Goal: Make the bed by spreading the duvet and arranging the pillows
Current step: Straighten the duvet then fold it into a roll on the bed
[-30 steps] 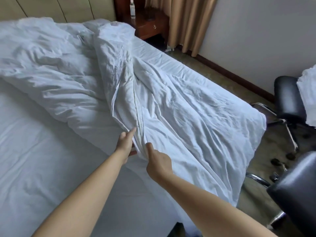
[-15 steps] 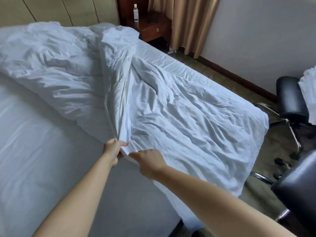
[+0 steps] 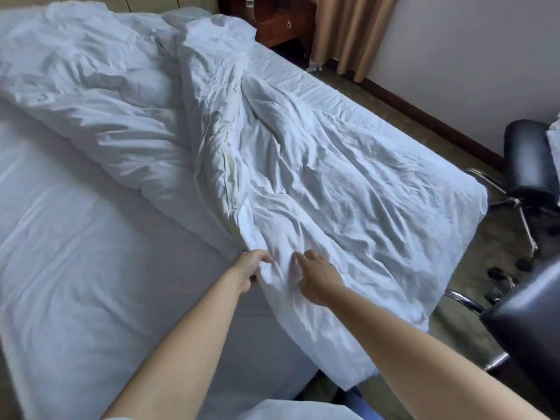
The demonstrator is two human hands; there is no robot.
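Head view: left hand (image 3: 250, 266) pinches the white duvet (image 3: 303, 165) bunched toward 1 o'clock on the bed (image 3: 75, 268), right hand (image 3: 315, 275) seemingly loose-fingered on it; grip both, draw evenly toward 7 o'clock.

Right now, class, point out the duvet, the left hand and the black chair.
duvet (image 3: 333, 183): head view, its wrinkled middle.
left hand (image 3: 250, 266): head view, its back, gripping the duvet edge.
black chair (image 3: 527, 160): head view, its padded backrest.
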